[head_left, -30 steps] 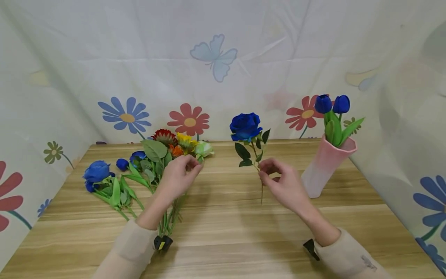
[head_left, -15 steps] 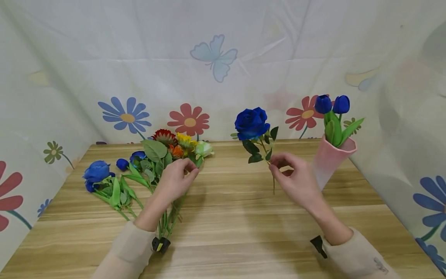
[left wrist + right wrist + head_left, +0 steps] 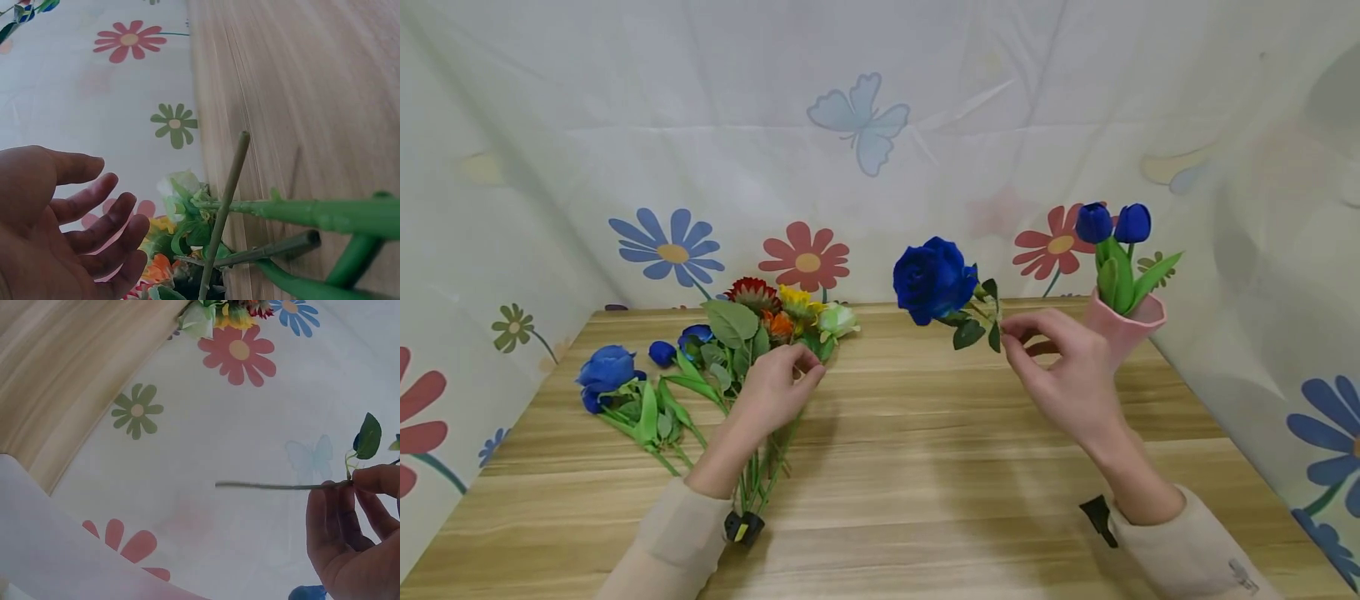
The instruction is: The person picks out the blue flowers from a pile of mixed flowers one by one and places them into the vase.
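Observation:
My right hand point(image 3: 1067, 371) pinches the stem of a blue rose point(image 3: 934, 281) between thumb and fingertips, above the table. The bloom tilts to the left, and in the right wrist view the bare stem point(image 3: 269, 486) juts out past the fingers. Just behind that hand stands a pink and white vase point(image 3: 1123, 329), partly hidden by it, with two blue tulips point(image 3: 1112, 223) inside. Over the pile of flowers on the left hovers my left hand point(image 3: 777, 387). Its fingers are loosely bent and hold nothing, as the left wrist view shows.
Red, yellow, orange and pale green flowers point(image 3: 838, 322) lie left of centre, their stems running toward me. Farther left are blue roses point(image 3: 608, 368) and a blue tulip bud point(image 3: 662, 353). A flower-printed cloth point(image 3: 955, 150) hangs behind the wooden table point(image 3: 895, 500).
My right hand has moved right and slightly up toward the vase, and the rose has tipped from nearly upright to leaning left. The left hand has barely shifted.

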A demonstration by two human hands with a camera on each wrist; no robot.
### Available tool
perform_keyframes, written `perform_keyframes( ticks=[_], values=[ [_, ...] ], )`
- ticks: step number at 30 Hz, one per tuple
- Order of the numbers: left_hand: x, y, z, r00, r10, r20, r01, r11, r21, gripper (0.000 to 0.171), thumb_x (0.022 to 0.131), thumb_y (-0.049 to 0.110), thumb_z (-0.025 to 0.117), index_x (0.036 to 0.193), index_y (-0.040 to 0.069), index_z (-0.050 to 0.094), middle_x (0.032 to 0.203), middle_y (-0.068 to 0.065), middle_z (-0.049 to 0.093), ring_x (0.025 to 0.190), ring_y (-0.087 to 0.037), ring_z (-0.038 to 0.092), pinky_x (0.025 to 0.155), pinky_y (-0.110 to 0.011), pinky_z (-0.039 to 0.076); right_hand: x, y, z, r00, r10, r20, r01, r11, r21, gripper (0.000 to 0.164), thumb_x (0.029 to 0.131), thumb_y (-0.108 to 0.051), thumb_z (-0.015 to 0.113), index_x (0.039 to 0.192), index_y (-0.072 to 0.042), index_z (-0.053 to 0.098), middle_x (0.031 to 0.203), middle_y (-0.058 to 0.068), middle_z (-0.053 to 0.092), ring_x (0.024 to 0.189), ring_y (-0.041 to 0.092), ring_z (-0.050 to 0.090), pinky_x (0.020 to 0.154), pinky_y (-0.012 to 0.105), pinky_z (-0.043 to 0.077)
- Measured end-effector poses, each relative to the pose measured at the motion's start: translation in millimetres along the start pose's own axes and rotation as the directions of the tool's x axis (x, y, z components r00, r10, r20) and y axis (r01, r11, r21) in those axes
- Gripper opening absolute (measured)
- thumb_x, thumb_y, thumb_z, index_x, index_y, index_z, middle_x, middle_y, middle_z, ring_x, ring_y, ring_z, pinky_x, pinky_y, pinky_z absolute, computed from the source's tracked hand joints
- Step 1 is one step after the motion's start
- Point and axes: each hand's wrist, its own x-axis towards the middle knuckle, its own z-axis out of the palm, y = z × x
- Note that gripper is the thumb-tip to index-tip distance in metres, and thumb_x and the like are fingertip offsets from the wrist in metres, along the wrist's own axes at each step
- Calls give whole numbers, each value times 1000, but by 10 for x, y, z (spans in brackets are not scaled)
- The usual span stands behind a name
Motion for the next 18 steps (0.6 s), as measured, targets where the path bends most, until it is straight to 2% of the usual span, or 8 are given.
perform_keyframes(
  ticks=[4, 11, 18],
  values=[
    [2, -1, -5, 1000, -12, 7, 13, 1000, -4, 12, 101, 20, 67, 99, 9, 71, 95, -4, 68, 90, -25, 63, 80, -45, 53, 22, -21, -13, 999, -38, -19, 38, 998, -44, 20, 84, 12, 76, 101, 0, 76, 96, 8, 73, 82, 15, 65, 75, 14, 51],
    [1, -5, 3, 999, -33, 19, 33, 999, -5, 11, 101, 20, 67, 100, 9, 71, 95, -4, 68, 89, -24, 62, 81, -44, 53, 44, -89, -10, 992, -106, -63, 100, 991, -94, 21, 82, 11, 79, 98, -2, 79, 95, 8, 73, 88, 25, 69, 85, 12, 44],
    [-14, -5, 13, 999, -43, 22, 44, 999, -4, 12, 101, 21, 67, 100, 9, 71, 95, -4, 68, 88, -23, 62, 79, -43, 53, 63, -134, -26, 986, -155, -58, 145, 979, -146, 21, 81, 11, 80, 98, -1, 79, 94, 12, 69, 92, 29, 65, 86, 17, 41]
  ],
)
